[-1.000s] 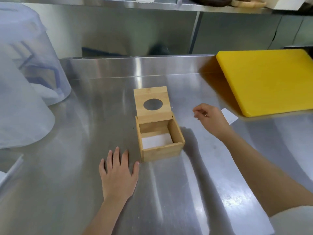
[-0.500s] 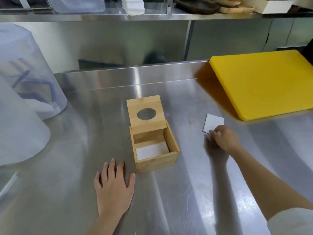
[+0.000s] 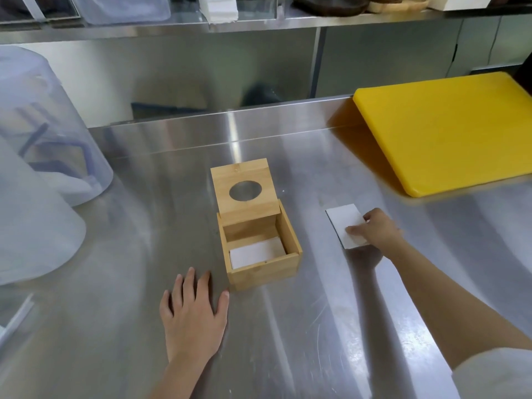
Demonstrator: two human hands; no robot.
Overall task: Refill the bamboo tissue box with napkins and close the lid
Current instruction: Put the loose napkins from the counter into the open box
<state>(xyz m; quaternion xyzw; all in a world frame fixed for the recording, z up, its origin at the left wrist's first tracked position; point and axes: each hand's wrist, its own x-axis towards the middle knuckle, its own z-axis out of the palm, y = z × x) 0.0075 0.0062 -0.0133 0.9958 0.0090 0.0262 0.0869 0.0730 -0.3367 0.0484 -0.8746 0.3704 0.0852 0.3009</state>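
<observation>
Left hand (image 3: 193, 318) flat, empty, beside open bamboo box (image 3: 260, 251), right hand (image 3: 374, 230) seemingly pinching napkin (image 3: 345, 223) edge

A commercial kitchen or restaurant prep area is shown: the whole brushed stainless-steel worktop (image 3: 288, 326) is backed by a stainless-steel upstand and panelled steel wall (image 3: 178, 73), and a long stainless-steel shelf (image 3: 259, 23) is fixed above it. On that shelf, a stack of white folded napkins (image 3: 219, 8), dark round wooden bowls (image 3: 331, 4) and clear plastic containers (image 3: 126, 8) are stored. A large thick yellow plastic cutting board (image 3: 449, 133) is laid on the worktop at the right, and big translucent plastic tubs (image 3: 43, 125), turned upside down, are placed at the left.
</observation>
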